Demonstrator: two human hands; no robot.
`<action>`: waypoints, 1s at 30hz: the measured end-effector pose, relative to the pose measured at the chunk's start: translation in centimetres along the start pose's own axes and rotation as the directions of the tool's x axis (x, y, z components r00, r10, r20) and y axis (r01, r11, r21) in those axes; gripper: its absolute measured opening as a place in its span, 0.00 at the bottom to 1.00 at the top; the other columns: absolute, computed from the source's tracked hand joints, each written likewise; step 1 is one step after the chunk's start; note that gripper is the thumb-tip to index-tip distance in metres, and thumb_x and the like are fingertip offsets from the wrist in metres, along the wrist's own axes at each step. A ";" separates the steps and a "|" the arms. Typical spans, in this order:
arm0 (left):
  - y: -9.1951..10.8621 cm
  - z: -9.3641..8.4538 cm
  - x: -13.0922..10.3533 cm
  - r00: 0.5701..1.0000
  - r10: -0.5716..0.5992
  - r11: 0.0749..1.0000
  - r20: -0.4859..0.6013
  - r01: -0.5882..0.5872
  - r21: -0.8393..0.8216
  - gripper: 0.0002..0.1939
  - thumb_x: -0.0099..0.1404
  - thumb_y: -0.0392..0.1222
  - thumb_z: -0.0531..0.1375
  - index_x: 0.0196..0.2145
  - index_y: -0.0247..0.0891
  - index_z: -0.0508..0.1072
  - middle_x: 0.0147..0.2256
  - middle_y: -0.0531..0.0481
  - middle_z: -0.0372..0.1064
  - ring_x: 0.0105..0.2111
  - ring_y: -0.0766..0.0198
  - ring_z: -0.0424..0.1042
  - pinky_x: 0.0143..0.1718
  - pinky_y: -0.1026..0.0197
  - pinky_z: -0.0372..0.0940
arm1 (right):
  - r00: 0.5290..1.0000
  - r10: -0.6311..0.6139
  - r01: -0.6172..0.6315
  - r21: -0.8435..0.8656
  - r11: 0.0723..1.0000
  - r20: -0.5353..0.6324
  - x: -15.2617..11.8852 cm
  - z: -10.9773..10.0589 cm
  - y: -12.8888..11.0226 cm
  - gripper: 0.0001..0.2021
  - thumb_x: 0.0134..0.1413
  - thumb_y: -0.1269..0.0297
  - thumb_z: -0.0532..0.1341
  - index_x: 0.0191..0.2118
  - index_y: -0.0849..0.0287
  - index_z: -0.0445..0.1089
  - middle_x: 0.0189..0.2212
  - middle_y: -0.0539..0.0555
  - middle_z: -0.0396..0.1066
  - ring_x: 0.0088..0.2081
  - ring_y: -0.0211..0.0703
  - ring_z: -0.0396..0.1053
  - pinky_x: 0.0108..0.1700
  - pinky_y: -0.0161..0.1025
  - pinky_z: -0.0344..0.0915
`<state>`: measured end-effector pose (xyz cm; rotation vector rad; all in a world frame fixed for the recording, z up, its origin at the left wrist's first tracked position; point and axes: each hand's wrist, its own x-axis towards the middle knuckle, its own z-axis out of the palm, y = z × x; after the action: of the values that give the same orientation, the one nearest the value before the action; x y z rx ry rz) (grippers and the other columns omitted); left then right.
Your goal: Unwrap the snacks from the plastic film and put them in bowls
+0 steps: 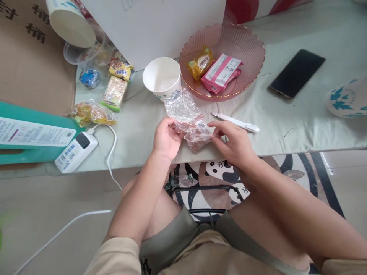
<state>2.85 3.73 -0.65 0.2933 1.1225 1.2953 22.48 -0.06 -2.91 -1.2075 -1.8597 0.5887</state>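
Note:
A crinkled clear plastic wrapper with something reddish-brown in its lower part and a small barcode label lies at the table's front edge. My left hand grips its left side, the thumb on top and the other fingers curled. At its right edge, my right hand pinches the plastic between thumb and fingers. Just beyond the right hand is a white utility knife, lying on the cloth. A white paper cup stands behind the wrapper, whose far end reaches its base.
A pink ribbed bowl holds several wrapped snacks. To the right are a black phone and another paper cup. Packaged snacks, a white power bank with a cable, and a green jug are on the left.

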 end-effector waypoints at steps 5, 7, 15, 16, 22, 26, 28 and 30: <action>1.6 -1.1 1.1 0.988 0.055 0.998 -0.147 -0.059 -0.027 0.04 0.57 0.35 0.59 0.25 0.39 0.66 0.24 0.53 0.68 0.26 0.67 0.70 0.32 0.65 0.68 | 0.996 -0.057 0.055 -0.025 0.998 -0.062 0.2 -1.8 0.5 0.13 0.55 0.78 0.58 0.32 0.53 0.76 0.35 0.52 0.72 0.35 0.41 0.72 0.38 0.41 0.70; 2.2 -1.8 1.6 0.978 0.094 0.995 -0.187 -0.095 0.006 0.05 0.56 0.36 0.60 0.25 0.40 0.66 0.25 0.52 0.68 0.28 0.65 0.72 0.33 0.65 0.69 | 0.996 -0.012 0.007 -0.060 0.998 -0.090 0.3 -2.5 0.9 0.12 0.53 0.77 0.59 0.29 0.53 0.76 0.35 0.53 0.73 0.36 0.43 0.73 0.39 0.43 0.71; 2.5 -3.3 1.9 0.844 0.520 0.790 -0.130 -0.418 0.448 0.13 0.56 0.33 0.65 0.31 0.43 0.63 0.27 0.57 0.59 0.26 0.67 0.60 0.30 0.64 0.59 | 0.976 0.169 -0.184 -0.108 0.977 -0.138 0.7 -3.7 1.1 0.11 0.56 0.72 0.56 0.28 0.54 0.74 0.36 0.56 0.76 0.39 0.50 0.74 0.42 0.49 0.70; 2.4 -3.2 1.5 0.774 0.628 0.680 -0.082 -0.495 0.541 0.13 0.56 0.32 0.65 0.30 0.43 0.62 0.27 0.57 0.56 0.26 0.68 0.57 0.30 0.63 0.57 | 0.973 0.191 -0.203 -0.093 0.975 -0.130 0.7 -3.6 0.8 0.11 0.58 0.70 0.55 0.32 0.54 0.75 0.35 0.56 0.76 0.37 0.49 0.74 0.40 0.48 0.70; 1.1 -2.2 -1.0 0.764 0.561 0.265 0.319 -0.531 0.805 0.26 0.65 0.41 0.63 0.17 0.40 0.52 0.18 0.56 0.43 0.22 0.66 0.47 0.26 0.58 0.49 | 0.977 0.165 -0.126 -0.261 0.957 0.133 0.1 -1.2 -0.3 0.12 0.55 0.62 0.64 0.45 0.56 0.74 0.33 0.54 0.78 0.31 0.46 0.71 0.34 0.43 0.65; 1.1 -2.1 -1.7 0.719 0.632 0.277 0.290 -0.559 0.782 0.10 0.60 0.38 0.67 0.26 0.42 0.69 0.26 0.54 0.63 0.27 0.65 0.60 0.31 0.61 0.58 | 0.997 -0.042 0.054 -0.218 0.975 0.059 0.0 -0.6 -1.3 0.07 0.61 0.71 0.57 0.34 0.55 0.72 0.30 0.54 0.76 0.34 0.46 0.73 0.37 0.44 0.68; 1.7 -2.2 -2.4 0.643 0.730 0.287 0.229 -0.594 0.752 0.10 0.59 0.37 0.67 0.26 0.42 0.69 0.28 0.54 0.64 0.29 0.64 0.61 0.33 0.61 0.61 | 0.986 -0.162 0.154 -0.170 0.973 -0.038 -0.1 -0.9 -2.3 0.09 0.63 0.73 0.56 0.36 0.54 0.71 0.32 0.54 0.76 0.36 0.45 0.74 0.38 0.43 0.71; 2.3 -2.3 -3.4 0.720 0.637 0.357 0.277 -0.593 0.721 0.17 0.65 0.41 0.63 0.21 0.41 0.65 0.23 0.54 0.61 0.26 0.64 0.60 0.31 0.61 0.60 | 0.956 -0.286 0.278 -0.115 0.954 -0.058 -0.4 -0.9 -3.2 0.10 0.64 0.75 0.56 0.38 0.54 0.71 0.35 0.55 0.76 0.39 0.44 0.76 0.40 0.41 0.73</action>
<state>0.11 0.62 1.54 1.4992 1.6788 1.3671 21.68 -1.89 -0.15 -0.9899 -1.9742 0.2861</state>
